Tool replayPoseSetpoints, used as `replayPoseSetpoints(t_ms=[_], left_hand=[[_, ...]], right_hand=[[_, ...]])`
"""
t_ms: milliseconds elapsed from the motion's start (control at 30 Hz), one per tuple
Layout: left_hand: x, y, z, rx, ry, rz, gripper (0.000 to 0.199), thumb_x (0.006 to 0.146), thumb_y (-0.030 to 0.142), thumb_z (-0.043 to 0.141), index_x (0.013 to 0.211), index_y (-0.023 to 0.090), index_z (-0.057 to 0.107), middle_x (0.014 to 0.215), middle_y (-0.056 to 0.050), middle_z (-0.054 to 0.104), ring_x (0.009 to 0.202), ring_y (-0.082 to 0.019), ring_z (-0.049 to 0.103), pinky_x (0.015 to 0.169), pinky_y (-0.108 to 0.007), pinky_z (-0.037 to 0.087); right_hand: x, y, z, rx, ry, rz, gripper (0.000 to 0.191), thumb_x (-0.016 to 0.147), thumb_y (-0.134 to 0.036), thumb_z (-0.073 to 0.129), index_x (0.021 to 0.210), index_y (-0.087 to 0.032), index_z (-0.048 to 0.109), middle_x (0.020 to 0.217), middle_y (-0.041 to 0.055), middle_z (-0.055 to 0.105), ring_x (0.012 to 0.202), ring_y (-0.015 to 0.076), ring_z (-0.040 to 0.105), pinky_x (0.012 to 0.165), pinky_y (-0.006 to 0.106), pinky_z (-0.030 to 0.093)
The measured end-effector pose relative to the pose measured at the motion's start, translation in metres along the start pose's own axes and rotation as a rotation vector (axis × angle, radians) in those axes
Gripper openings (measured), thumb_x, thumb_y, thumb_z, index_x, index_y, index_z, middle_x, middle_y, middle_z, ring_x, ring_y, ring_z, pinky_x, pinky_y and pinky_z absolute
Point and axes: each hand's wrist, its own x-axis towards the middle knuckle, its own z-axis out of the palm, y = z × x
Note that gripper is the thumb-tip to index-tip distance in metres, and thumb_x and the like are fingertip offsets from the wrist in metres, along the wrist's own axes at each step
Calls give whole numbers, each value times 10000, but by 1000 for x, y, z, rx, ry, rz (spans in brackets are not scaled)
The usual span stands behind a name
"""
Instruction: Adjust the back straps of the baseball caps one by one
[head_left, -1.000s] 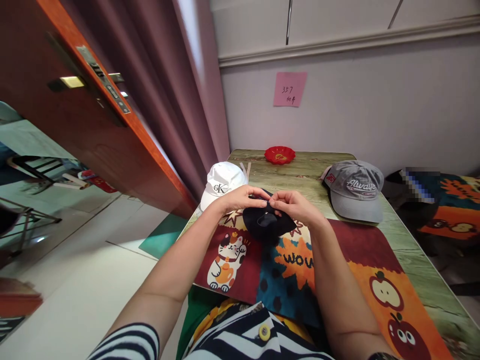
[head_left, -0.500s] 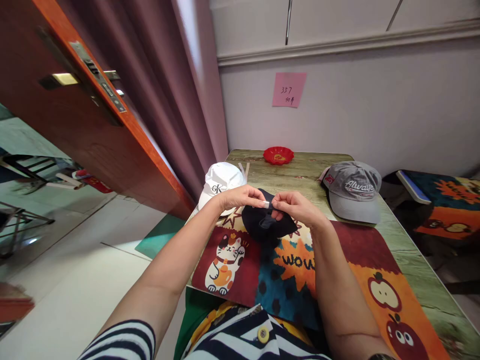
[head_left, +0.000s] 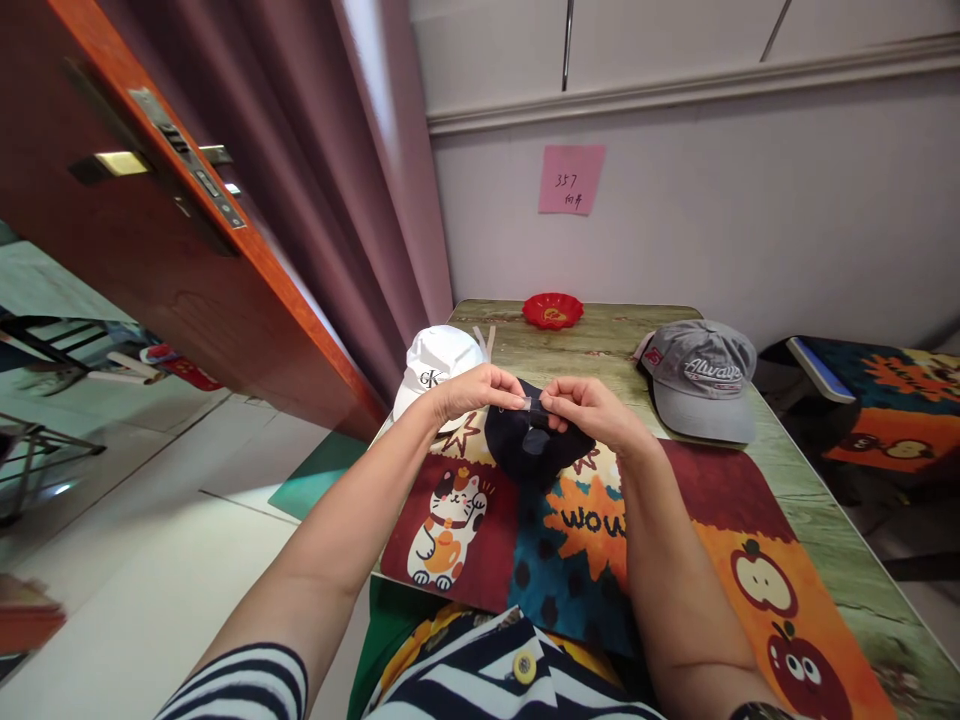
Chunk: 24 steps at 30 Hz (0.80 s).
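Wall: ran pale behind the table.
Door: stood open at the left, brown, with a purple curtain beside it.
Table: had a green-grey wood-grain top and stood against the wall.
Mat: lay on the near part of the table, printed with a cat, apples and "WOW".
Grey cap: sat at the right of the table, by the mat's far edge, marked "Always", brim toward the person.
Black cap: was between the two hands, over the mat's far middle; whether it rested there could not be told.
White cap: sat at the table's left side, just beyond the left wrist, partly hidden.
Left hand: pinched the black cap's strap between thumb and fingertips.
Right hand: pinched the same strap close by, thumb against forefinger, other fingers curled beneath.
Dish: lay near the table's far edge, red and wavy-rimmed.
Note: hung pink on the wall, reading "357".
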Motion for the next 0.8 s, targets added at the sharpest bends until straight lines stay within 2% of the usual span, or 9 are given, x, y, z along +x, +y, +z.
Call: replayPoseSetpoints(t_ms=[133, 200, 267, 367, 433, 533, 667, 733, 800], left_hand=[[-3, -11, -3, 38, -23, 15, 297, 757, 417, 758, 864, 147, 697, 759, 4, 611, 684, -109, 518, 640, -231, 380], [-6, -18, -5, 112, -25, 11, 339, 787, 472, 734, 879, 151, 675, 700, 22, 562, 632, -101, 480, 588, -222, 352], [-8, -25, -5, 200, 10, -7, 376, 803, 521, 710, 852, 153, 649, 622, 45, 483, 569, -93, 423, 535, -217, 303], [-12, -35, -7, 255, 84, -32, 402, 795, 551, 706, 868, 162, 632, 608, 60, 448, 541, -93, 411, 514, -217, 290], [-13, -43, -8, 294, 104, -38, 434, 713, 510, 787, 947, 172, 648, 664, 55, 506, 584, -108, 473, 538, -221, 335], [-10, -54, -5, 478, 178, -32, 462, 638, 335, 838, 1041, 186, 666, 816, 21, 615, 745, -166, 592, 641, -250, 430], [-6, -64, 18, 877, 252, -4, 440, 689, 76, 700, 1113, 182, 647, 1036, -63, 666, 969, -245, 646, 817, -320, 488], [-6, -65, 33, 1086, 257, 42, 500, 706, 33, 673, 1178, 189, 620, 1118, -98, 652, 1043, -272, 637, 877, -359, 492], [-9, -64, 43, 1217, 298, 137, 567, 730, 71, 714, 1266, 197, 577, 1244, -134, 619, 1151, -303, 605, 948, -407, 482]], right_hand=[[-5, 8, -14, -152, -218, 44, 483, 715, -513, 812, 1030, -179, 660, 846, 2, 675, 661, 125, 582, 559, 224, 417], [-5, 16, -20, -242, -308, 106, 465, 688, -519, 826, 954, -177, 658, 757, -22, 635, 590, 111, 540, 507, 219, 383], [-2, 24, -25, -336, -325, 149, 386, 753, -539, 750, 791, -178, 617, 613, -49, 540, 521, 99, 470, 471, 220, 334], [7, 34, -25, -555, -241, 191, 369, 832, -496, 648, 657, -190, 540, 549, -51, 472, 504, 98, 429, 470, 233, 291], [12, 37, -22, -725, -176, 241, 326, 849, -449, 633, 664, -189, 566, 589, -31, 537, 547, 111, 488, 501, 238, 312], [17, 37, -14, -927, -117, 368, 243, 859, -425, 636, 773, -201, 677, 750, 17, 689, 680, 152, 626, 572, 243, 386], [23, 37, 7, -1076, -19, 476, 216, 784, -338, 730, 943, -193, 751, 973, 124, 751, 902, 265, 705, 697, 302, 465], [26, 36, 20, -1137, 20, 487, 272, 751, -265, 758, 1007, -176, 748, 1037, 164, 746, 987, 314, 701, 765, 346, 481], [28, 33, 28, -1176, 47, 483, 340, 747, -235, 765, 1077, -164, 723, 1067, 173, 741, 1029, 336, 694, 801, 370, 482]])
